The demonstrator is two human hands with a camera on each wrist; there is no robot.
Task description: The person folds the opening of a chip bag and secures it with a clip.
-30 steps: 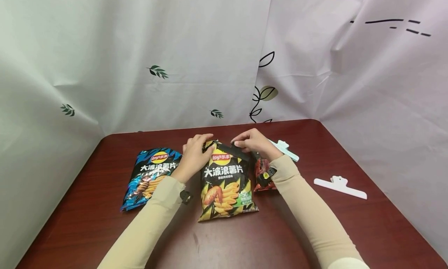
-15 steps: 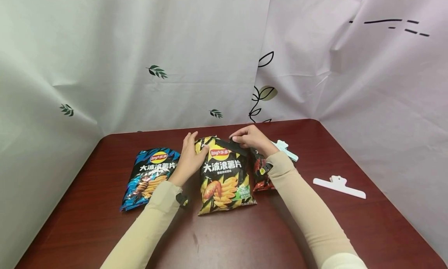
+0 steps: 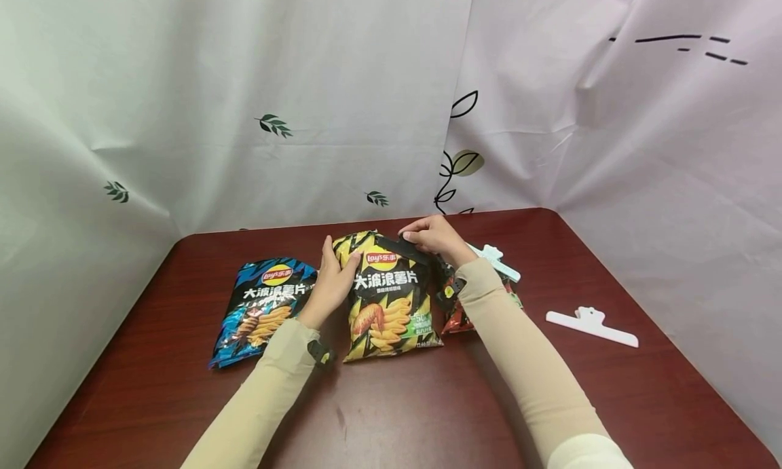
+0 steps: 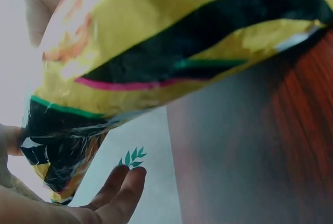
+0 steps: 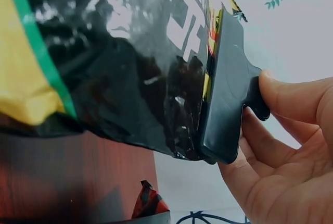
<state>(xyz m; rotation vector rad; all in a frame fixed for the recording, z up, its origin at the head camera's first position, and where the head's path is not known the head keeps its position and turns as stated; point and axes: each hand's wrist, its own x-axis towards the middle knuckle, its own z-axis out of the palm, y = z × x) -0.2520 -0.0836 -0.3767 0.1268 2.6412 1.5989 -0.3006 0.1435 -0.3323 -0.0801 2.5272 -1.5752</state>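
Note:
A yellow and black Lay's potato chip bag [image 3: 391, 299] leans up in the middle of the table, tilted toward me. Along its top right edge sits a black bag clip [image 5: 226, 88]. My right hand [image 3: 435, 238] pinches the clip's handle between thumb and fingers, clearly seen in the right wrist view. At the bag's upper left corner is my left hand [image 3: 332, 279], its thumb lying on the front. In the left wrist view, two straight fingers [image 4: 125, 190] stand apart from the bag's side, while the corner hangs between them and the thumb.
A blue chip bag [image 3: 263, 313] lies to the left. A red chip bag [image 3: 459, 320] lies behind my right forearm, with a pale blue clip [image 3: 497, 262] at its top. Farther right rests a white clip [image 3: 592, 325] on the dark red table [image 3: 153, 401].
The yellow bag has shifted up and away, with its bottom edge farther back. My left fingers have drawn closer to its left edge; my right hand has moved slightly back with the clip.

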